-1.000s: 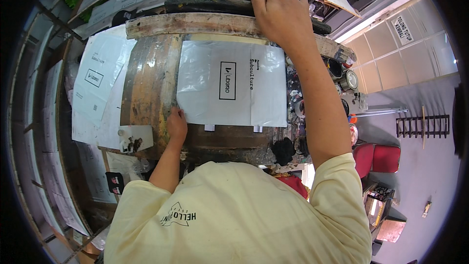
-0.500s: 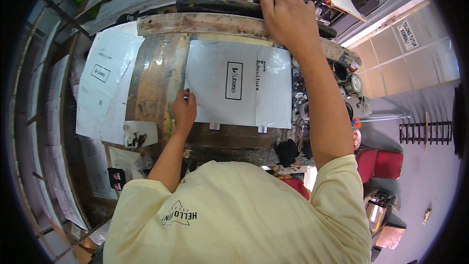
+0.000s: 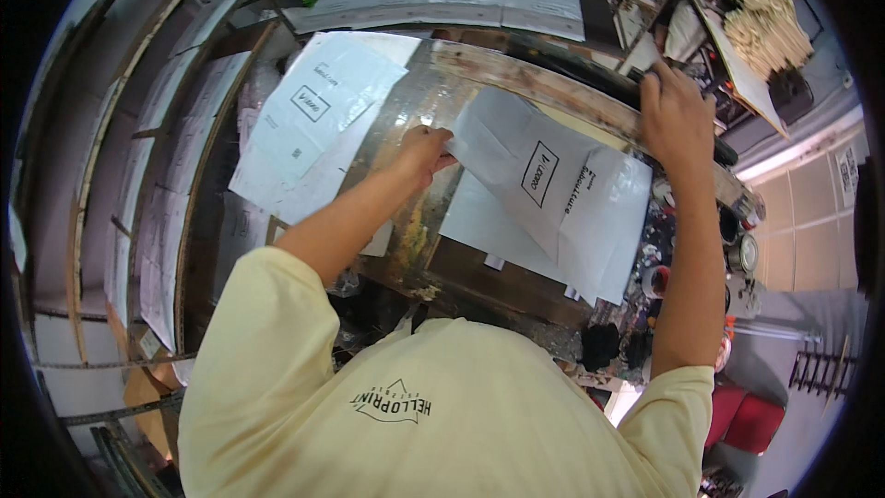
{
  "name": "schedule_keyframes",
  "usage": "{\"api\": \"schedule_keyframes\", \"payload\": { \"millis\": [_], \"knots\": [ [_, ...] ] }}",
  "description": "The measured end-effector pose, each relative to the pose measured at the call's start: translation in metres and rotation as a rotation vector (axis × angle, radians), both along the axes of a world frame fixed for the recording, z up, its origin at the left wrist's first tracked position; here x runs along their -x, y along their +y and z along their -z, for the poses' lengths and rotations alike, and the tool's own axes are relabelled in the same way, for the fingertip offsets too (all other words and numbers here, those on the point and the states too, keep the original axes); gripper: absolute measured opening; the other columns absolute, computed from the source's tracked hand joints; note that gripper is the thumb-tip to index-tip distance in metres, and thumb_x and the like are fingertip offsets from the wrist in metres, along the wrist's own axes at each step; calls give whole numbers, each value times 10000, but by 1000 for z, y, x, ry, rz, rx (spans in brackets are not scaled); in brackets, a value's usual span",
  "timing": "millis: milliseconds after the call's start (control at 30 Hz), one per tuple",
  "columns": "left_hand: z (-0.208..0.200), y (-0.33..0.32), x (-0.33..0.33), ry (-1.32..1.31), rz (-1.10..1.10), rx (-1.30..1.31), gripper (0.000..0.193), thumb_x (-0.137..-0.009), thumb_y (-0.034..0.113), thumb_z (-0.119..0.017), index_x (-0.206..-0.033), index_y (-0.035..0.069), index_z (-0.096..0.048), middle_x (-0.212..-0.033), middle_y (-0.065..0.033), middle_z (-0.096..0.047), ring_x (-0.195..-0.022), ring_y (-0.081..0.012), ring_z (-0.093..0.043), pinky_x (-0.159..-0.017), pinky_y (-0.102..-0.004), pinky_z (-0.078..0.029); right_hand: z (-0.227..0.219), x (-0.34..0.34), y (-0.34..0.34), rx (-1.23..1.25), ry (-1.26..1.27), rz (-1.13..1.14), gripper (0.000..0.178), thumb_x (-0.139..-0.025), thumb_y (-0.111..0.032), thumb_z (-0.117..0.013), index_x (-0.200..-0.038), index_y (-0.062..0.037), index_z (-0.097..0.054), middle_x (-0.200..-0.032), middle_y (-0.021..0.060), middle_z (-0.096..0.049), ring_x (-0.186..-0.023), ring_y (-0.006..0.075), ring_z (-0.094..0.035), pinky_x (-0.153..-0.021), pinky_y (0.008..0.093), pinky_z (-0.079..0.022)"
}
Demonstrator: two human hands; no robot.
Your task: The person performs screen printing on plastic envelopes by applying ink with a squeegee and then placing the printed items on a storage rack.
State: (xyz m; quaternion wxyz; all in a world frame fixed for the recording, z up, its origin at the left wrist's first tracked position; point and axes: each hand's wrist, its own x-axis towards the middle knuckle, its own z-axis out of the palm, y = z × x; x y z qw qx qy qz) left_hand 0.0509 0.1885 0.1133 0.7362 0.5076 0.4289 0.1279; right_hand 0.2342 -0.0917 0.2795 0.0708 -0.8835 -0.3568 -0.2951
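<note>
My left hand [image 3: 426, 157] pinches the left edge of a white plastic mailer bag [image 3: 576, 186] with black print. The bag is lifted and curled on that side. Its right end still lies on a flat white sheet [image 3: 484, 226] on the worn, paint-stained table [image 3: 419, 221]. My right hand [image 3: 678, 115] is at the far right, its fingers curled over a dark bar [image 3: 576, 72] behind a wooden beam [image 3: 535, 74]. Part of its grip is hidden. To the left, another printed mailer bag [image 3: 346, 97] rests on a white board [image 3: 309, 186].
Racks [image 3: 544, 9] holding rows of white printed bags stand at the back and along the left [image 3: 184, 212]. Paint tins [image 3: 742, 254] crowd the table's right side, near a black rag [image 3: 600, 345]. A red chair [image 3: 751, 420] stands at the lower right.
My left hand has taken the bag's left edge and moved up, lifting and curling it off the white sheet. My right hand stays at the dark bar. The whole view has turned and shifted.
</note>
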Motion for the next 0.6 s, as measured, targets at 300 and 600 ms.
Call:
{"api": "schedule_keyframes", "payload": {
  "millis": [300,600],
  "knots": [
    [14,150,29,-18,-28,34,257,-958,37,-602,-1164,-96,-525,-1137,-221,-617,-1012,-339,-672,-906,-457,-623,-2,12,4,-15,43,1,310,-1012,-259,-423,-1101,-57,-640,-1059,136,-664,-1067,335,-620,-913,539,-417],
    [147,306,102,-87,214,-405,268,-970,66,-592,-1182,-85,-529,-1131,-207,-621,-1041,-322,-655,-917,-453,-608,14,3,-6,38,85,0,369,-1005,-239,-454,-1227,-16,-648,-1233,183,-658,-1150,354,-603,-945,482,-408]
  ]
}}
